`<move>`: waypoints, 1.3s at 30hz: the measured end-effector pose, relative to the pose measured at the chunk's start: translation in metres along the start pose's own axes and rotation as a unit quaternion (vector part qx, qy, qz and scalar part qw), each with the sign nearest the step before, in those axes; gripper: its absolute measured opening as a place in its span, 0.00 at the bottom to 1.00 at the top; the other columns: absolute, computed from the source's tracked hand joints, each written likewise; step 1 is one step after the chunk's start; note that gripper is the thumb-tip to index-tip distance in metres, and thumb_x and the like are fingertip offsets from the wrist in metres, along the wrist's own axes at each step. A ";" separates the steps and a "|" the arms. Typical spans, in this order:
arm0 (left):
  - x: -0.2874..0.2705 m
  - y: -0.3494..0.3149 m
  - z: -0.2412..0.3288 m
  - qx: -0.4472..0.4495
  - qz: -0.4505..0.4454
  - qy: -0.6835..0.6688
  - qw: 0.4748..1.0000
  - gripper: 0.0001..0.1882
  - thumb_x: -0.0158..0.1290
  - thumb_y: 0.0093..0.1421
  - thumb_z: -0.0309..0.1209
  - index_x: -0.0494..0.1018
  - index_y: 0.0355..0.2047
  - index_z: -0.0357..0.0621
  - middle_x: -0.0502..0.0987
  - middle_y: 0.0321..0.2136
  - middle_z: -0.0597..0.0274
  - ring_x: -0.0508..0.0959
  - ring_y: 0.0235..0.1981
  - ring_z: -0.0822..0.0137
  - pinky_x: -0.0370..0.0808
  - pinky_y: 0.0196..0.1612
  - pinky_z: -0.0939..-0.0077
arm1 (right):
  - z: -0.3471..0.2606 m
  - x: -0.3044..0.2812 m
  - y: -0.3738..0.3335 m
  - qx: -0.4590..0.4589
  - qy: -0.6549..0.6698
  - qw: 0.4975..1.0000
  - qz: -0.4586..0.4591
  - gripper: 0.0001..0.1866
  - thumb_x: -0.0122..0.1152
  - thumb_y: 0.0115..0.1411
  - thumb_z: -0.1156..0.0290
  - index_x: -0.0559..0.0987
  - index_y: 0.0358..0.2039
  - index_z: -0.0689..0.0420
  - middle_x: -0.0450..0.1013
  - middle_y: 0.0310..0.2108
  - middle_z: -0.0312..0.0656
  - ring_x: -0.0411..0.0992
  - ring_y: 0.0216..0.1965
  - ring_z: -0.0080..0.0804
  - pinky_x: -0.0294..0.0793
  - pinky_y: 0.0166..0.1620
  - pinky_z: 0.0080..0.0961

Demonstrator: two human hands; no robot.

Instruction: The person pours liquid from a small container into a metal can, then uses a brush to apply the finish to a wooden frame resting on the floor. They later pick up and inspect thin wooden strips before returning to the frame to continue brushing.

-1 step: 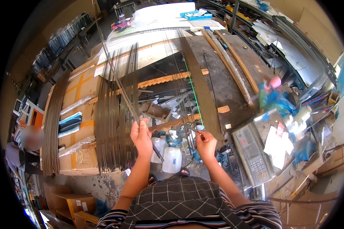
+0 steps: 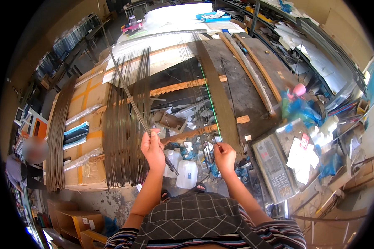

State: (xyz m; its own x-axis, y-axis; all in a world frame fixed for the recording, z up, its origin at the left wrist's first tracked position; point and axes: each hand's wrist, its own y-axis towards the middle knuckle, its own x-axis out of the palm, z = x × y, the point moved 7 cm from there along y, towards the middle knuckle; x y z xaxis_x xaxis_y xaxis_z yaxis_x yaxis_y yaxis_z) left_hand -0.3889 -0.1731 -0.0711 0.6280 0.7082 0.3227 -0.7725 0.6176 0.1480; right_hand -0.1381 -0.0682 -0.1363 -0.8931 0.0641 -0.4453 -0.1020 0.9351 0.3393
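Observation:
My left hand (image 2: 153, 150) is closed round a small bundle of long thin metal rods (image 2: 131, 97). They slant up and away to the left, with their lower ends poking out below my fist. My right hand (image 2: 225, 158) is pinched at the near ends of a few spread thin rods (image 2: 202, 112), beside a bright green line (image 2: 212, 101). What lies between its fingertips is too small to make out. Just right of that line is a dense band of rods (image 2: 218, 91). Left of my left hand lie more loose rods (image 2: 122, 137), resting across notched wooden strips (image 2: 174, 86).
Another rod stack (image 2: 58, 141) lies far left on taped cardboard boxes (image 2: 81, 155). White plastic jugs (image 2: 187, 174) and scraps sit below my hands. A keypad scale (image 2: 274, 166) stands at right, near blue plastic bags (image 2: 301, 110). A person (image 2: 29, 166) is at far left.
My left hand has shifted very slightly left, and the upper part of its rod bundle has swung a little. My right hand stays in nearly the same place.

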 end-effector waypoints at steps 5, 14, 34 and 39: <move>-0.008 -0.001 0.001 0.016 0.031 0.005 0.999 0.09 0.44 0.66 0.33 0.71 0.35 0.41 0.59 0.16 0.77 0.56 0.15 0.85 0.51 0.18 0.88 | 0.016 0.003 -0.002 0.000 -0.025 1.000 0.008 0.06 0.61 0.50 0.73 0.79 0.27 0.63 0.73 0.21 0.48 0.73 0.22 0.41 0.70 0.27 0.29; -0.014 -0.005 -0.008 -0.011 0.028 0.022 0.999 0.09 0.44 0.65 0.33 0.70 0.34 0.42 0.58 0.15 0.77 0.55 0.14 0.85 0.51 0.17 0.88 | 0.031 0.010 -0.004 0.010 -0.047 0.999 0.000 0.06 0.60 0.50 0.72 0.79 0.26 0.62 0.72 0.21 0.48 0.73 0.23 0.42 0.70 0.28 0.31; -0.021 -0.006 -0.012 -0.016 0.023 0.037 0.999 0.09 0.45 0.65 0.34 0.71 0.34 0.42 0.58 0.14 0.76 0.56 0.14 0.84 0.53 0.17 0.88 | 0.058 0.030 -0.007 0.044 -0.110 0.992 -0.032 0.09 0.60 0.51 0.67 0.79 0.27 0.59 0.75 0.22 0.47 0.75 0.25 0.45 0.73 0.30 0.35; -0.022 -0.007 -0.013 -0.023 0.026 0.040 0.999 0.09 0.45 0.65 0.34 0.71 0.34 0.42 0.58 0.15 0.77 0.56 0.14 0.85 0.53 0.17 0.88 | 0.061 0.030 -0.007 0.082 -0.150 0.983 -0.062 0.09 0.60 0.52 0.63 0.76 0.24 0.56 0.75 0.22 0.48 0.74 0.26 0.50 0.73 0.32 0.42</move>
State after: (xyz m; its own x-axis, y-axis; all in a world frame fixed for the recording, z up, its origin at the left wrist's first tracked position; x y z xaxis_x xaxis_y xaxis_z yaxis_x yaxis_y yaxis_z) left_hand -0.3967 -0.1886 -0.0914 0.5938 0.7641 0.2520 -0.8006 0.5924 0.0901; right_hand -0.1377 -0.0519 -0.2030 -0.7059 0.0233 -0.7079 -0.1082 0.9842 0.1402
